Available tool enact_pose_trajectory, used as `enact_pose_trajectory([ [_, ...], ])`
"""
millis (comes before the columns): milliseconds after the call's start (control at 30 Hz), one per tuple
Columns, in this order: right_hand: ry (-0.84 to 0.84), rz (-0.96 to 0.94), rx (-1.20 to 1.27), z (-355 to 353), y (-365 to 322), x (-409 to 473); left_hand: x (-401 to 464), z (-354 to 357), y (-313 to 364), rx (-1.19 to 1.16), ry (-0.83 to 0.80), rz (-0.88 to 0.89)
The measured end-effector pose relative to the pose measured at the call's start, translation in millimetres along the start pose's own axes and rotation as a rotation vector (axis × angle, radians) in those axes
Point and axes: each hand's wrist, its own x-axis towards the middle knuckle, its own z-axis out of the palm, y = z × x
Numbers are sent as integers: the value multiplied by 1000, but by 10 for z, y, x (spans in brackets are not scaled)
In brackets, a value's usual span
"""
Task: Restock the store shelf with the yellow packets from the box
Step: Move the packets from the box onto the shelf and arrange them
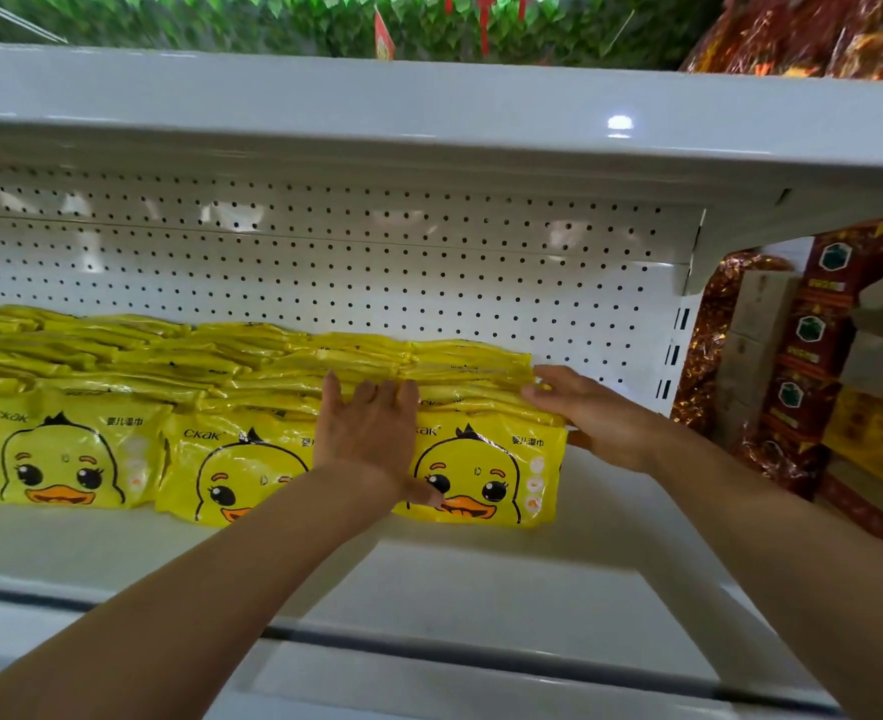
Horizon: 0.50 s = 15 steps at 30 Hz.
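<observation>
**Head view: squaring up the right-hand row of duck packets**

Head camera looks up at a white shelf (481,558) with a perforated back panel (377,262). Starting at the left, rows of yellow packets (72,457) stand on edge, duck faces forward, each row running back toward the panel. I judge they stand this way so the printed front sells the product while the depth of the shelf takes as many as possible. The second row (231,470) sits a little further forward than the first, so the fronts are not quite in line.

Next comes my left hand (369,433). The arm reaches up from the lower left, wrist bent back, palm flat, fingers spread and laid over the top edges of the packets between the second row and the rightmost row (486,470); the thumb points down across that row's front face. It grips nothing; I judge it is pressing the tops down and back so they stay upright.

Further right, my right hand (584,418) comes in from the lower right, forearm rising steeply. It is open, fingers together and extended, cupped against the outer right side of that last row, fingertips on the top edges. I judge it acts as a bookend, since nothing else stands between this row and the bare shelf beside it.

Beyond the upright, red and gold goods (803,366) fill the neighbouring bay. The box is not in view.
</observation>
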Motion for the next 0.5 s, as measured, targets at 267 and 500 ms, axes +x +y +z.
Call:
enact_pose_trajectory([
  [267, 195, -196, -253, 132, -18, -180, -67, -31, -145, -112, 17, 5],
  [500, 226, -296, -832, 554, -90, -460, -288, 84, -368, -243, 164, 27],
])
